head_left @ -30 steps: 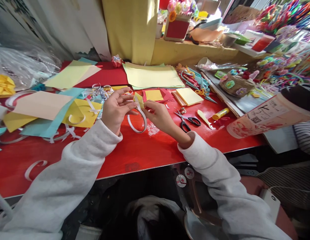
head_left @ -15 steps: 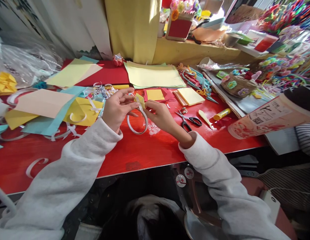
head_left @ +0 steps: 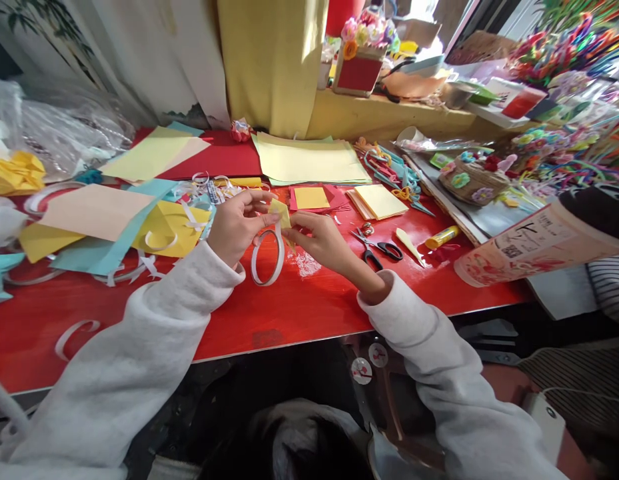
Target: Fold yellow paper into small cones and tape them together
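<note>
A small piece of yellow paper (head_left: 280, 212) is held between my two hands above the red table. My left hand (head_left: 239, 225) is closed, thumb and fingers pinching its left side. A thin roll of white double-sided tape (head_left: 254, 259) hangs below the paper, a strip of it running up to the paper. My right hand (head_left: 316, 241) pinches the paper's right edge. Past the hands lies a yellow square (head_left: 312, 197) on pink paper. Black-handled scissors (head_left: 374, 247) lie open to the right of my right hand.
Stacked pale paper squares (head_left: 380, 201), a yellow glue stick (head_left: 442, 237) and a large drink cup (head_left: 529, 240) are on the right. Coloured sheets (head_left: 94, 212) and curled tape strips cover the left. Larger yellow sheets (head_left: 312, 160) lie at the back.
The tape roll has swung slightly left and down below the paper. More of the yellow paper's face shows between my hands, which stay close together.
</note>
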Demonstrator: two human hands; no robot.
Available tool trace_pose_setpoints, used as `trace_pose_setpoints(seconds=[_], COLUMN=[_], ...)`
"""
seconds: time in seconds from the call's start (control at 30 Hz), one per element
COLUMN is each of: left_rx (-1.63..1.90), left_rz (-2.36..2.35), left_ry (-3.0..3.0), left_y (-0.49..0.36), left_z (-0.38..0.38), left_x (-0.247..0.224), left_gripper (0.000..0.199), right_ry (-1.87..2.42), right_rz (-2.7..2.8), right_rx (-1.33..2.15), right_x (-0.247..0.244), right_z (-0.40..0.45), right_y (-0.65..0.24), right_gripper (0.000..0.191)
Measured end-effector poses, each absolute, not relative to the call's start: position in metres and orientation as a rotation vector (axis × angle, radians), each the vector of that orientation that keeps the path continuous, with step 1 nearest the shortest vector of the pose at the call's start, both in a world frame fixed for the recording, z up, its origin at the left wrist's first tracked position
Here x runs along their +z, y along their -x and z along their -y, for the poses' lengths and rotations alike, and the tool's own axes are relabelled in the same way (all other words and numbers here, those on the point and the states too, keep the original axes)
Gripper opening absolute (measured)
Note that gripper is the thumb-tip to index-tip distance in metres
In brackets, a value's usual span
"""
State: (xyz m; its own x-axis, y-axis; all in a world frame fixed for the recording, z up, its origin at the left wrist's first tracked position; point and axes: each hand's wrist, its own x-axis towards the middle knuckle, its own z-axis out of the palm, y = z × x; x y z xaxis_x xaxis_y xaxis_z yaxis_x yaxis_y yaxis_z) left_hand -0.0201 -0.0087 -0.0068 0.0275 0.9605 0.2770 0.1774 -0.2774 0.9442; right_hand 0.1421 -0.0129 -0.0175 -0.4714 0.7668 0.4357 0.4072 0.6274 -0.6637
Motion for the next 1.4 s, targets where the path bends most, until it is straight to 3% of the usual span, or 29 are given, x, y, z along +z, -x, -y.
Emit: trace_pose_setpoints(seconds=[0.23,0.4,0.53,0.8,0.97,1.4], left_rx=[1.256,1.234,1.196,1.044,1.022,1.097], left_rz=[-1.130,-1.168,-1.192,-1.282,-1.171,-1.027], left_ry=[-1.563,-1.559,-1.561,-1.711,-1.574,-1.349], left_y=[0.022,0.025,0.027,0.024,0.026,0.027], left_z=[0.007,0.006,0.005,0.005,0.008,0.011], left_x=[-0.005,-0.002,-0.003,-0.005,0.000,0.004], left_gripper=[0.021,0.031,0.036,0.023,0.017,0.009], right_ry=[0.909,0.907,0.986,1.002,1.051,1.152], right_rz=[2.044,2.007,1.973,2.059,2.121,1.993], right_rx=[0.840,0.900,0.743,0.280,0.094,0.243], right_x=[-0.022,-0.022,-0.022,-0.027,-0.031,-0.029], right_z=[0.010,0.010,0.008,0.006,0.004,-0.001], right_y=[-0.142,-0.141,-0.142,-0.141,-0.143,-0.144], right_gripper=[0.027,0.030,0.027,0.017,0.020,0.019])
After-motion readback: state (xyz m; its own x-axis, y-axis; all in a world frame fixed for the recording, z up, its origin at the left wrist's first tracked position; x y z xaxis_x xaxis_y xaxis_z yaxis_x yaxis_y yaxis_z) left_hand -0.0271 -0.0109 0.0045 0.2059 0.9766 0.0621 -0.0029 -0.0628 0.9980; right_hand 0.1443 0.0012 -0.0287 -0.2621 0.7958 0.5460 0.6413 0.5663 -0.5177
